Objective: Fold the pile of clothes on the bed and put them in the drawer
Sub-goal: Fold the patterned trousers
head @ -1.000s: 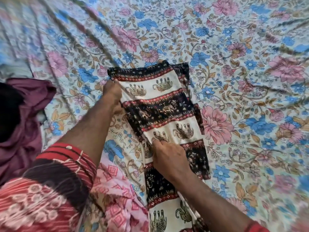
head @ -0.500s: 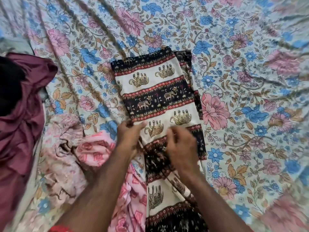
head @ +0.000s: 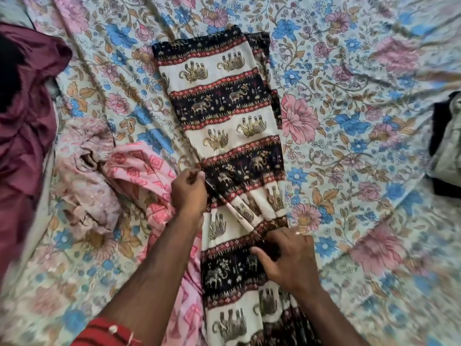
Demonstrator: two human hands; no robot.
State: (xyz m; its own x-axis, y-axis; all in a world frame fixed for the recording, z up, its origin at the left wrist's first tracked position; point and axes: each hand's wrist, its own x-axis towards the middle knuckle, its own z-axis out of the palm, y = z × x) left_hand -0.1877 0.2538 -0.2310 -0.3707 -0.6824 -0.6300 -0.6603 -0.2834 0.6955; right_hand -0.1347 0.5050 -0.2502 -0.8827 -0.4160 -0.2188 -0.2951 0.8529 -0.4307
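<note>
The left hand point(head: 190, 193) has its fingers curled and pinches the left edge of the elephant-print trousers point(head: 224, 103), right where a dark band of the pattern bunches into pleats. The right hand point(head: 290, 260) sits a little nearer and to the right, fingers bent over a fold of the same cloth, thumb stretched out to the left along a dark band; it grips the cloth at the red-trimmed border. Between the two hands a narrow cream fold runs slantwise, pulled taut.

The trousers lie lengthwise down the middle of the bed point(head: 361, 71), the far end laid flat and squared off, the near end running past the bottom edge of view (how far it goes I cannot tell). The bed wears a flowered sheet in blue, pink and tan, creased into long ridges.

Just left of the left hand lies a pink patterned garment point(head: 139, 168), rumpled, its edge touching the trousers. Left of that is a pale, washed-out pink garment point(head: 84, 186) in a heap, and at the far left edge a maroon garment point(head: 27, 116), loosely piled. Well apart, at the right edge, sits a dark and grey bundle of cloth point(head: 446, 151).
</note>
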